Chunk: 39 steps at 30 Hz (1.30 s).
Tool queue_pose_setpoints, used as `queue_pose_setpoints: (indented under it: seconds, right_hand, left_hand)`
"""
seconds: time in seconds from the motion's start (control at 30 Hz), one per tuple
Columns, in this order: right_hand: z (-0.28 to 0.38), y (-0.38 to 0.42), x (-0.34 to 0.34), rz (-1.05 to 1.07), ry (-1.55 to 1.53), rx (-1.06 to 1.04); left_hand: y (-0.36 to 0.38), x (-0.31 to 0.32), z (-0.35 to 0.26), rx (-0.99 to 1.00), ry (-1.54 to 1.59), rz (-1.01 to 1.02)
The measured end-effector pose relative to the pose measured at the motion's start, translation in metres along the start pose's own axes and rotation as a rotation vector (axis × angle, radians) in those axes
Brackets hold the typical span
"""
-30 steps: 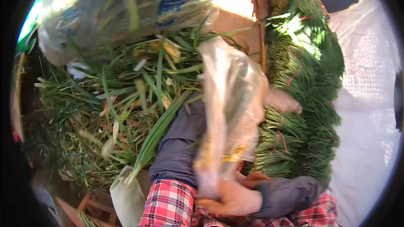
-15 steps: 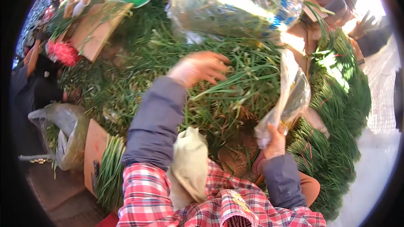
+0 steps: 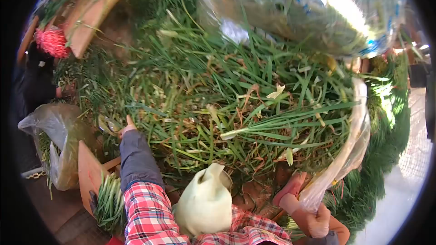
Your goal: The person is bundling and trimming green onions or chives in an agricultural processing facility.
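Observation:
My left hand (image 3: pixel 127 127) reaches into the loose green stalks at the left; one finger shows, and the sleeve and greens hide the rest. My right hand (image 3: pixel 319 222), low at the right, is closed round the lower end of a clear plastic bag (image 3: pixel 346 156). The bag stretches up along the right edge of a wide heap of green leafy stalks (image 3: pixel 190 95). Some long stalks with a pale end (image 3: pixel 234 133) lie on top of the heap, left of the bag.
A large stuffed plastic bag (image 3: pixel 290 13) lies at the top. Tied green bundles (image 3: pixel 386 163) are stacked at the right. At the left are an open plastic bag (image 3: pixel 68 154), a board with a bundle (image 3: pixel 111 202), a pink tangle (image 3: pixel 53 42) and part of another person (image 3: pixel 38 79).
My left hand has moved from above the middle of the heap to its left side. My right hand has moved down and right with the bag. The view has shifted closer to the heap.

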State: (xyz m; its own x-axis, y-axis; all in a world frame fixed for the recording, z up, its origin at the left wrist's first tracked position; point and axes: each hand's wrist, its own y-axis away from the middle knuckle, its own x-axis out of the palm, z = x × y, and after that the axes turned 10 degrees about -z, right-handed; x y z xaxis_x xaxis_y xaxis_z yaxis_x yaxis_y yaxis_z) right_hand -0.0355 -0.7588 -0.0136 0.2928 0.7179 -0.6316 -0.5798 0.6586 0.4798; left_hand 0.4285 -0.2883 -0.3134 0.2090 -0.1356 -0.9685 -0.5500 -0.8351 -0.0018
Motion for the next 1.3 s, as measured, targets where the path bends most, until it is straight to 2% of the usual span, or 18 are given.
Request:
queue_pose_setpoints:
  seconds: [0.1, 0.13, 0.17, 0.27, 0.3, 0.37, 0.47, 0.57, 0.63, 0.67, 0.73, 0.87, 0.93, 1.03, 1.13, 1.17, 1.23, 1.3]
  right_hand:
    - [0.009, -0.014, 0.015, -0.323, -0.798, 0.229]
    - [-0.005, -0.011, 0.015, -0.305, -0.774, 0.257]
    - [-0.015, -0.011, 0.019, -0.225, -0.914, 0.250]
    - [0.009, -0.015, 0.025, -0.237, -1.050, 0.406]
    - [-0.001, -0.012, 0.030, -0.284, -1.112, 0.314]
    - [0.004, -0.013, 0.037, -0.231, -1.112, 0.249]
    - [0.026, -0.018, 0.034, -0.184, -1.092, 0.261]
    - [0.062, -0.021, 0.016, -0.117, -1.386, 0.279]
    - [0.083, -0.023, 0.008, -0.108, -1.512, 0.237]
    - [0.089, -0.022, 0.006, -0.076, -1.537, 0.232]
    - [0.093, -0.018, 0.000, 0.015, -1.536, 0.204]
    - [0.060, -0.008, -0.057, 0.238, -1.448, 0.175]
    - [0.044, 0.002, -0.076, 0.352, -1.293, 0.298]
    - [0.016, -0.024, -0.075, 0.490, -1.026, 0.216]
    - [-0.037, -0.088, -0.060, 0.476, -0.847, 0.100]
    - [-0.061, -0.116, -0.048, 0.420, -0.817, 0.093]
    - [-0.116, -0.164, -0.023, 0.292, -0.490, -0.080]
    - [-0.113, -0.191, -0.027, 0.410, -0.404, -0.001]
  left_hand:
    - [0.002, 0.027, 0.033, -0.054, 0.256, 0.274]
    - [0.004, 0.031, 0.038, -0.085, 0.360, 0.365]
    - [0.007, 0.030, 0.041, -0.123, 0.465, 0.466]
    - [0.034, 0.016, 0.029, -0.220, 0.706, 0.786]
    - [0.048, 0.007, 0.021, -0.247, 0.777, 0.909]
    - [0.082, -0.021, 0.000, -0.275, 0.868, 1.134]
    - [0.164, -0.078, -0.044, -0.277, 0.900, 1.514]
    - [0.285, -0.163, -0.082, -0.089, 0.689, 1.794]
    - [0.369, -0.230, -0.101, 0.294, 0.391, 1.799]
    - [0.413, -0.231, -0.094, 0.232, 0.387, 1.890]
    - [0.496, -0.239, -0.086, 0.391, 0.391, 1.943]
    - [0.644, -0.187, -0.121, 0.675, 0.454, 1.854]
    - [0.695, -0.138, -0.156, 0.819, 0.451, 1.700]
    - [0.742, -0.054, -0.206, 1.035, 0.376, 1.407]
    - [0.768, 0.012, -0.233, 1.177, 0.275, 1.243]
    - [0.772, 0.025, -0.240, 1.202, 0.264, 1.240]
    - [0.772, 0.037, -0.251, 1.198, 0.287, 1.313]
    - [0.759, 0.025, -0.260, 1.060, 0.371, 1.540]
